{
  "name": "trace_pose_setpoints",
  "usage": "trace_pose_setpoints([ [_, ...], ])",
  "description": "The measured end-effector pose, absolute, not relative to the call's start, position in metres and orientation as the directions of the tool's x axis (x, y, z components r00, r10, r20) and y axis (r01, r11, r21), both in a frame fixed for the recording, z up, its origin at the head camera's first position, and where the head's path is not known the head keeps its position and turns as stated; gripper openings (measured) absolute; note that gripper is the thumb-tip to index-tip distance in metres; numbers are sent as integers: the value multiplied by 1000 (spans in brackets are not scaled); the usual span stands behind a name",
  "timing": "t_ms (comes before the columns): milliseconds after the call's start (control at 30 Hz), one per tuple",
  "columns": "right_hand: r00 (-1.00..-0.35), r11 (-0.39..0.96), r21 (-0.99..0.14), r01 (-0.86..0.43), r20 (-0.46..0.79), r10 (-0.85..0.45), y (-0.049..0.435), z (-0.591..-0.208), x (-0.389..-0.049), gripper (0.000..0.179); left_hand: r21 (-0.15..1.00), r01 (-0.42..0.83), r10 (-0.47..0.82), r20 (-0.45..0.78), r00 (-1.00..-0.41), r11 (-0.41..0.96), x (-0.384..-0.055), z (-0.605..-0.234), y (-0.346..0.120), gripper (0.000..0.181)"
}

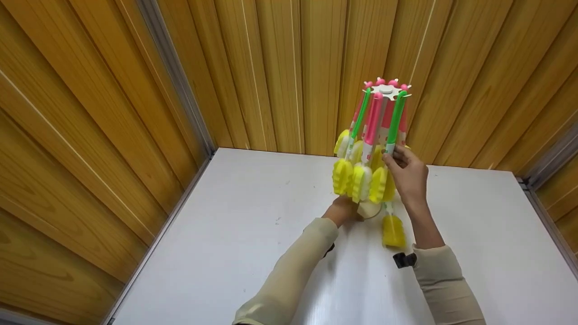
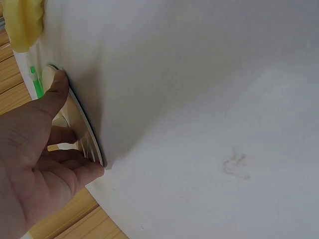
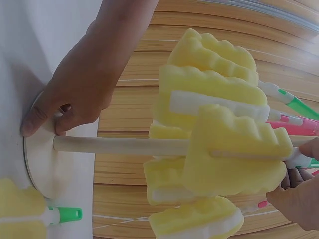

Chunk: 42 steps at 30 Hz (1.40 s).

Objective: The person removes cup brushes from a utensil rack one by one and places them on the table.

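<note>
A stand with a pale post (image 3: 119,145) and a white slotted top disc (image 1: 386,91) carries several sponge brushes with yellow-and-white heads and pink or green handles. Low down, my left hand (image 1: 342,211) grips the rim of its round base (image 2: 82,124), thumb on one side and fingers on the other. My right hand (image 1: 410,174) pinches a green-handled sponge brush (image 1: 397,115) just above its sponge head (image 3: 234,154); the handle's upper end is at the disc's edge. Another sponge brush (image 1: 393,231) with a green handle lies on the table right of the base.
The white table (image 1: 235,234) is bounded by wood-patterned panels (image 1: 271,76) behind and at the sides. Grey metal strips (image 1: 178,72) run along the panel corners. A faint brownish mark (image 2: 237,165) shows on the tabletop.
</note>
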State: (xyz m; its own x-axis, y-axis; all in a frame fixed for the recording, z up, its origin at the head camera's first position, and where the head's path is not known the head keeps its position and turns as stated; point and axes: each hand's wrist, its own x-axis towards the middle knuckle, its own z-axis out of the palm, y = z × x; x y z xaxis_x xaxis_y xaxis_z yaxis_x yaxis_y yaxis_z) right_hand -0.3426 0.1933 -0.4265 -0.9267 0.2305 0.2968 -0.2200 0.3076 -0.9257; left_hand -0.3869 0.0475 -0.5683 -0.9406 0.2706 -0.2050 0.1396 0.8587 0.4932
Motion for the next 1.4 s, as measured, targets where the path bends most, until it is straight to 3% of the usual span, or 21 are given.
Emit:
trace_pose_setpoints([
  [167,-917,337,-914,-227,317,243,195,-427,-341,50,133,373,391,-165,-905,918,-388,-570,51,72],
  [233,-913,351,-907,-233,328,243,195,-427,-341,49,30,412,411,-163,-897,911,-388,-570,52,75],
  [900,-914,368,-892,-263,353,201,197,-417,-336,48,64,375,380,-192,-905,925,-388,-568,53,82],
  [1400,-898,362,-878,-313,398,189,203,-418,-329,46,130,304,325,-210,-922,944,-388,-573,61,68],
])
